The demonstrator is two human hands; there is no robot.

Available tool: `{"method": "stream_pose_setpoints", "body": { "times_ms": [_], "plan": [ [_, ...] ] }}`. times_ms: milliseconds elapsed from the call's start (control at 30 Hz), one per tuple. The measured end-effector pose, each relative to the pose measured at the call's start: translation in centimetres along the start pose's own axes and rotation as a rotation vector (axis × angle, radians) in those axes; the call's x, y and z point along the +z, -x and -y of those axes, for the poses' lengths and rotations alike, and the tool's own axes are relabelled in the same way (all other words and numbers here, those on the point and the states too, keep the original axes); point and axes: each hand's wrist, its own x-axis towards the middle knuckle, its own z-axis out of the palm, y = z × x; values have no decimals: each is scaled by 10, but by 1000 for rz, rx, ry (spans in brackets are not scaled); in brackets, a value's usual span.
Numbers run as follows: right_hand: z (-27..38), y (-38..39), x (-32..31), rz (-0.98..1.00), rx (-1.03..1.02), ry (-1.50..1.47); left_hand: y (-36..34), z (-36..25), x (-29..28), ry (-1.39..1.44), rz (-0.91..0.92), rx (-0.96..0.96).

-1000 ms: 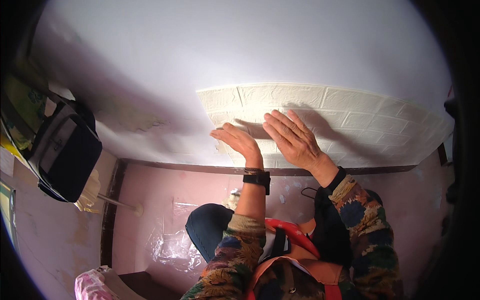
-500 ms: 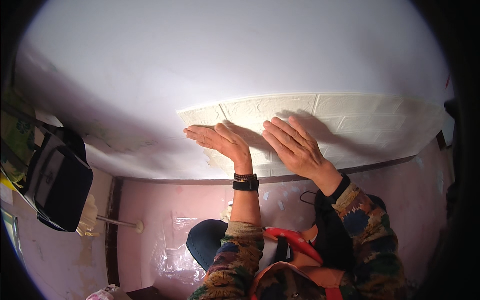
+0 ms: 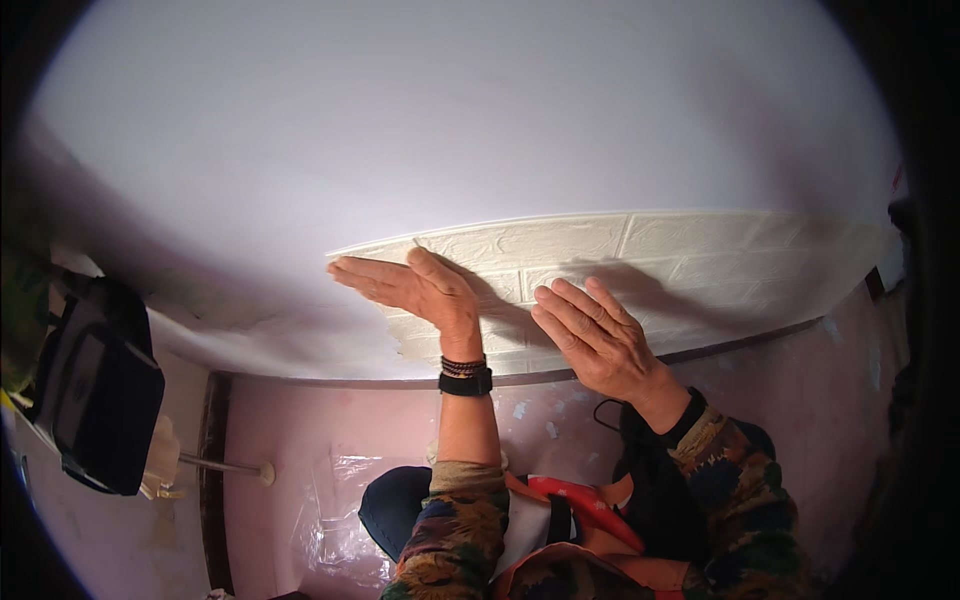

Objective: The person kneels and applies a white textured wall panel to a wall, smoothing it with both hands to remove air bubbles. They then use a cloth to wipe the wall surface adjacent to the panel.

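Observation:
A cream wall panel (image 3: 690, 250) with a raised brick pattern lies against the lower part of the white wall (image 3: 480, 110). My left hand (image 3: 415, 290) is at the panel's left end, fingers stretched out to the left and thumb apart; it holds nothing. My right hand (image 3: 597, 335) is over the middle of the panel, palm toward it and fingers extended, also holding nothing. Both hands cast shadows on the panel. Whether the right palm touches the surface, I cannot tell. The panel's lower left edge looks ragged beside my left wrist.
At the left stands a black bag-like object (image 3: 105, 390), with a metal rod (image 3: 225, 464) near it. Clear plastic film (image 3: 345, 520) lies on the pinkish floor (image 3: 290, 425). A dark strip (image 3: 540, 378) runs along the wall's base. My bent knee (image 3: 390, 510) is below my left arm.
The view has shifted, so the panel appears lower. My left hand has moved toward the panel's left corner. The right hand sits lower on the panel. Both stay flat.

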Motion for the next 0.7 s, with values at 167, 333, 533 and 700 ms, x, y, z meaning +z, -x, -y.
{"method": "stream_pose_setpoints", "body": {
  "times_ms": [167,333,533,700],
  "plan": [
    [-14,13,10,23,-74,43,-8,6,-4,-1,30,16],
    [-40,-9,32,18,-128,154,-6,11,1,43,-34,146],
    [-46,-59,55,-66,-326,849,-3,13,4,45,-46,189],
    [-60,-52,47,-79,-382,775,-3,16,2,-53,33,22]
  ]
}}
